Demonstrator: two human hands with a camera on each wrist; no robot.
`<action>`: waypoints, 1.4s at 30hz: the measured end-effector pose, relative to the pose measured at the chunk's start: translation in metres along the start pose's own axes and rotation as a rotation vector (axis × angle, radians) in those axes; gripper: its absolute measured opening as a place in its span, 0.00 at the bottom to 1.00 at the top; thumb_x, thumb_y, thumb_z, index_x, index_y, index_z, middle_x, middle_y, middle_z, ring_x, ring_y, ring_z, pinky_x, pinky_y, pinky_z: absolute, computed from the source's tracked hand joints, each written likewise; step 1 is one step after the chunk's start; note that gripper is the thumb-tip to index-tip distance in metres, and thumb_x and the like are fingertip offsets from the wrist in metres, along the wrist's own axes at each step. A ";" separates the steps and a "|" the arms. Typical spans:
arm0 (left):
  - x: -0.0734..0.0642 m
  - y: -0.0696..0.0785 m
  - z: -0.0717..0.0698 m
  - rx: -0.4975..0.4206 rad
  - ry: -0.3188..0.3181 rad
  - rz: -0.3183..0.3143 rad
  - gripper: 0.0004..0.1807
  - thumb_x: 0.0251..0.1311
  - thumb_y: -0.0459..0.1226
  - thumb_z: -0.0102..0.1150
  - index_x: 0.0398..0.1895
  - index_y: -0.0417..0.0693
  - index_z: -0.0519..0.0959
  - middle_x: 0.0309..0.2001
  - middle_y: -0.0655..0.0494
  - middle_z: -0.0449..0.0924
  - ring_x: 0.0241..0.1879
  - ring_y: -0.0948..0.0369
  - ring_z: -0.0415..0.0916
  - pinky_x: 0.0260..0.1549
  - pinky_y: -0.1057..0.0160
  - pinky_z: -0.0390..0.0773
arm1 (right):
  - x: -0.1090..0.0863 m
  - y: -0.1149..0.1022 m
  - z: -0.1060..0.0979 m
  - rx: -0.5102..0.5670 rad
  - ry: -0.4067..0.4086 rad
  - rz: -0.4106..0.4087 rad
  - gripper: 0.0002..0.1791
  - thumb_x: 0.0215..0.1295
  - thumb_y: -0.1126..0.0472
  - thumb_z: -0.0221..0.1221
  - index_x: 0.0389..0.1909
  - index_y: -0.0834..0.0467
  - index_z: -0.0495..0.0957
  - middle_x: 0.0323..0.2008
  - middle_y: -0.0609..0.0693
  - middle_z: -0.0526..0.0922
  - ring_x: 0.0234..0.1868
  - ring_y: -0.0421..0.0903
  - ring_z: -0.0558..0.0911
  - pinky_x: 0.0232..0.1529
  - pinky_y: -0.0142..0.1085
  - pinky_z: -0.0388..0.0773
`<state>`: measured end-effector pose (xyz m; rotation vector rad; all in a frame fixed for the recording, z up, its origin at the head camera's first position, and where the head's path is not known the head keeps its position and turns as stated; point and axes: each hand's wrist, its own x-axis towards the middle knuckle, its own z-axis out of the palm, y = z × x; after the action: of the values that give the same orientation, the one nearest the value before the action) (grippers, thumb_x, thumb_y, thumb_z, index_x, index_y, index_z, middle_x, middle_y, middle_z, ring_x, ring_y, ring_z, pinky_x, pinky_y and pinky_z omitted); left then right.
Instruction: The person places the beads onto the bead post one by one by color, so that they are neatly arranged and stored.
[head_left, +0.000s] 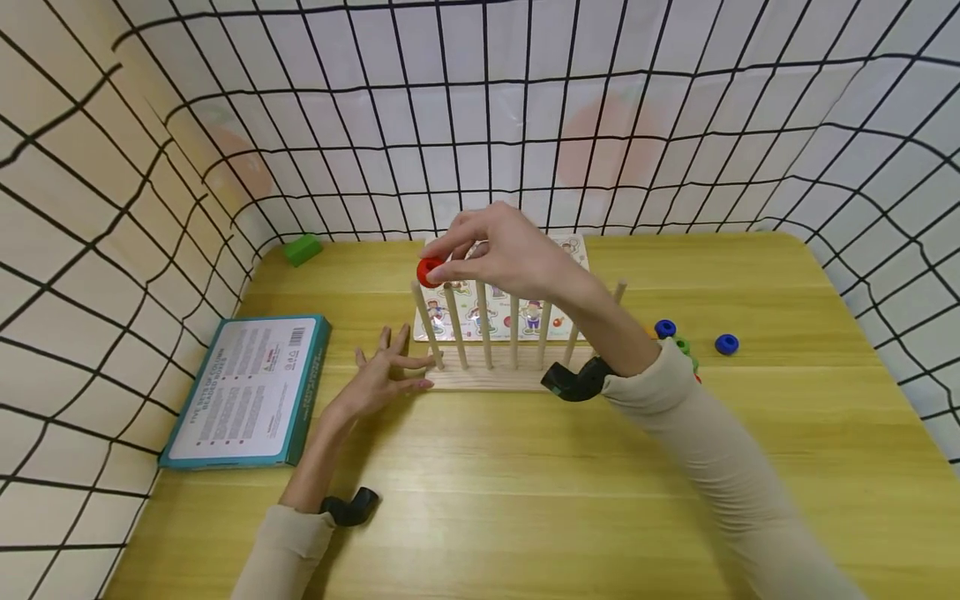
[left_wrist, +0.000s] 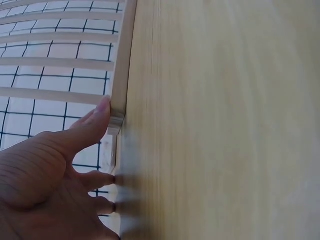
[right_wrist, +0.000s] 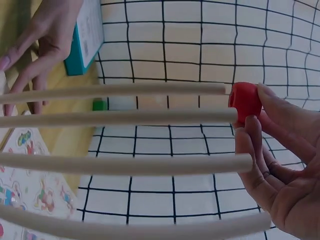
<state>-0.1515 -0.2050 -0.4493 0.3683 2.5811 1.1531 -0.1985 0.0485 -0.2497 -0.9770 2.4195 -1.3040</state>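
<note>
My right hand (head_left: pixel 517 254) pinches a red bead (head_left: pixel 430 272) between thumb and fingers, above the leftmost peg of a wooden peg rack (head_left: pixel 487 381). In the right wrist view the red bead (right_wrist: pixel 245 102) is just off the tip of the end peg (right_wrist: pixel 150 91), apart from it. Down at the rack's left end, my left hand (head_left: pixel 378 379) holds the base by its corner with thumb and index finger, the other fingers spread. In the left wrist view its thumb (left_wrist: pixel 95 122) rests against the base. All the visible pegs are bare.
Behind the rack lies a picture board (head_left: pixel 480 315). A boxed set (head_left: pixel 247 392) is at the left, a green block (head_left: pixel 302 249) at the far left. Blue beads (head_left: pixel 727 344) and other coloured ones lie right, partly hidden by my right arm. Black wire mesh (head_left: pixel 487 117) encloses the table.
</note>
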 end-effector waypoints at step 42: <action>0.000 -0.001 0.003 -0.023 0.056 -0.011 0.26 0.61 0.37 0.72 0.63 0.42 0.81 0.83 0.35 0.40 0.82 0.36 0.20 0.66 0.21 0.12 | -0.019 0.017 -0.003 -0.190 0.038 -0.028 0.16 0.70 0.53 0.66 0.55 0.52 0.87 0.50 0.49 0.86 0.51 0.46 0.81 0.57 0.45 0.81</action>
<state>-0.1503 -0.2035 -0.4526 0.3206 2.6119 1.2053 -0.1934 0.0693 -0.2634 -1.0458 2.6053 -1.1265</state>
